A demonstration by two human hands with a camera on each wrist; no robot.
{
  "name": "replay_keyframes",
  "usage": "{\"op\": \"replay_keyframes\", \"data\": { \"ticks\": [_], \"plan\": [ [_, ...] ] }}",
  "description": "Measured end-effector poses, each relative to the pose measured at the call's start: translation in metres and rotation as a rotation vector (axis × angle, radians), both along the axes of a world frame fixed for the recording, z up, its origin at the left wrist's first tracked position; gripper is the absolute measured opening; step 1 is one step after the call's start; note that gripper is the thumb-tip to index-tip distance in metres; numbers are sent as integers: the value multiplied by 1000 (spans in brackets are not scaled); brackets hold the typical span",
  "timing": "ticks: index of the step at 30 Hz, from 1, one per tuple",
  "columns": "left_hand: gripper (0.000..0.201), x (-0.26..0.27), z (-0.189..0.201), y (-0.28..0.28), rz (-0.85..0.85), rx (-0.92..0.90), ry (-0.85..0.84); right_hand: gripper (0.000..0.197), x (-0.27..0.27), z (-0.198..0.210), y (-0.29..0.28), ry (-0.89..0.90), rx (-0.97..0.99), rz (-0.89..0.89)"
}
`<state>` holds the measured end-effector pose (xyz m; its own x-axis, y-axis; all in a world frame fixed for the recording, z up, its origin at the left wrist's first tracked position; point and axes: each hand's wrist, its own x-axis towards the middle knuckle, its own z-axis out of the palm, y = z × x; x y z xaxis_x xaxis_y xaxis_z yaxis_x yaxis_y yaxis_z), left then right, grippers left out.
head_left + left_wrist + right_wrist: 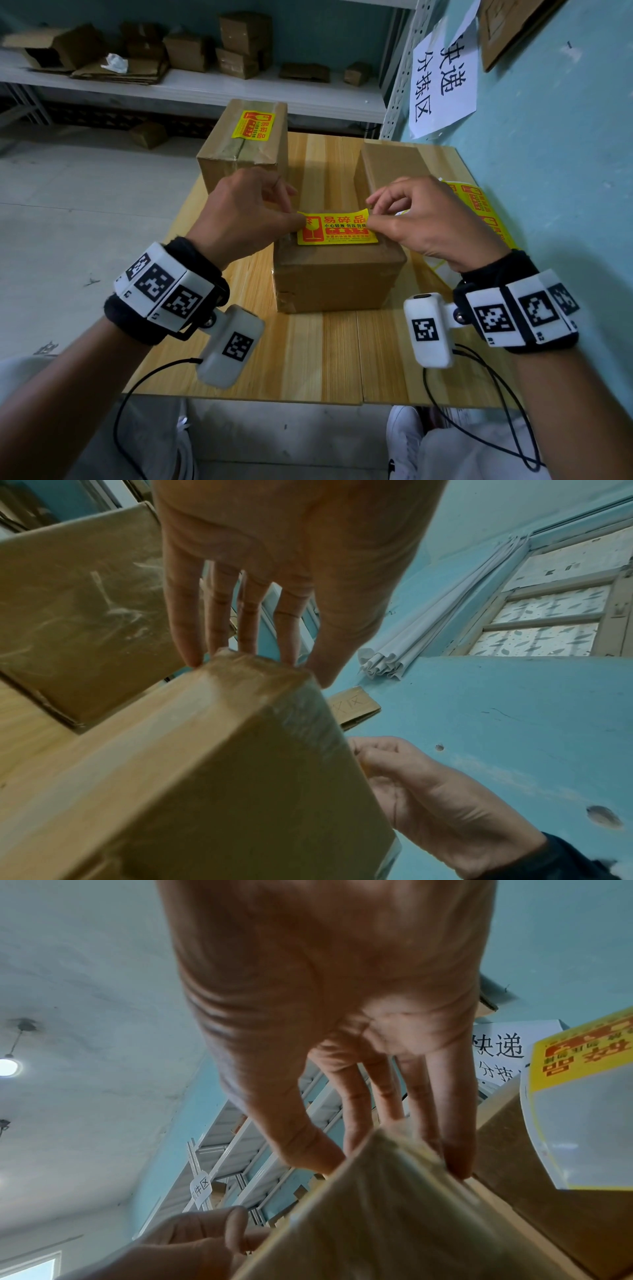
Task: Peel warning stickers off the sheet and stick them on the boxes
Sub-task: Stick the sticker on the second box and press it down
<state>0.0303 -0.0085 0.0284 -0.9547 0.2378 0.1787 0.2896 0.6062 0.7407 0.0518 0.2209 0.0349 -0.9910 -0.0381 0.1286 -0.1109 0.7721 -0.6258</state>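
Both hands are pinching the sticker (337, 226): left hand (239, 212) its left edge, right hand (424, 219) its right edge. The sticker is lying between them on the box (337, 274).

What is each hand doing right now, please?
Left hand: pinching the left end of the yellow sticker on the near box.
Right hand: pinching the sticker's right end.

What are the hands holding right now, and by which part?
Both hold one yellow warning sticker over the near box: left hand pinches its left edge, right hand its upper right corner.
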Motion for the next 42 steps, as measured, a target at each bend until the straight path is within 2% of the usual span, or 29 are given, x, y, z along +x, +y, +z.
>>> {"op": "replay_keyframes", "data": {
  "ticks": [4,8,11,16,20,25,31,35,42],
  "plan": [
    [19,1,-2,-2,9,42,2,12,1,3,6,-22,-78,-7],
    [16,1,0,-2,53,79,22,15,-1,2,10,-50,-75,-11],
    [20,1,1,-1,36,65,-111,12,1,1,8,-53,-56,0],
    [28,5,-2,8,-32,30,-216,36,7,-3,-3,-58,9,30],
    [37,5,-5,11,-1,57,-155,49,8,-7,-8,32,45,-2],
    [42,5,-10,15,61,89,-23,50,3,-16,-8,173,31,-45],
    [44,5,-15,16,78,110,96,56,1,-26,-12,241,9,-61],
    [43,3,-18,16,81,85,158,53,0,-28,-12,291,13,-65],
    [25,-2,-21,14,108,122,172,25,-3,-25,-4,304,-46,-25]
  ]
}}
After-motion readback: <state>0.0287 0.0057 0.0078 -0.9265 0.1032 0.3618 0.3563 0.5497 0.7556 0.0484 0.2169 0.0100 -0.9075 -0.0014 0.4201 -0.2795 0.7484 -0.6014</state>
